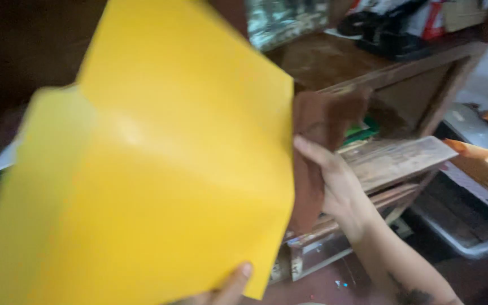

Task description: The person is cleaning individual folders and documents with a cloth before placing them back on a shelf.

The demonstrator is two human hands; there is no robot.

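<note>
The yellow sheet (159, 169) fills most of the view, held up close and tilted, its top edge running out of frame and its left part blurred. A soft fold crosses it, so the upper panel leans one way and the lower, deeper-toned panel another; the surface is plain, smooth and slightly glossy. Its right edge runs straight down from the upper corner to a sharp lower corner just above the thumb at the bottom. Behind and to the right stands a wooden shelf (402, 152) with worn planks, its top cluttered with dark and red items too blurred to tell apart. Its near plank juts out just beside the right hand, leaving little room on that side; a metal tray (470, 237) sits lower right, and the floor below the sheet's corner is dark and reddish. A brown cloth (317, 141) hangs against the sheet's right edge, touching it, reaching from the shelf's level down past the palm. The right hand (337, 186) closes its fingers around this cloth, thumb stretched along the fold. The left hand (227, 289) shows only a thumb and part of the palm at the bottom edge, thumb pressed on the sheet's front, pinching it from below; the other fingers are hidden behind.
</note>
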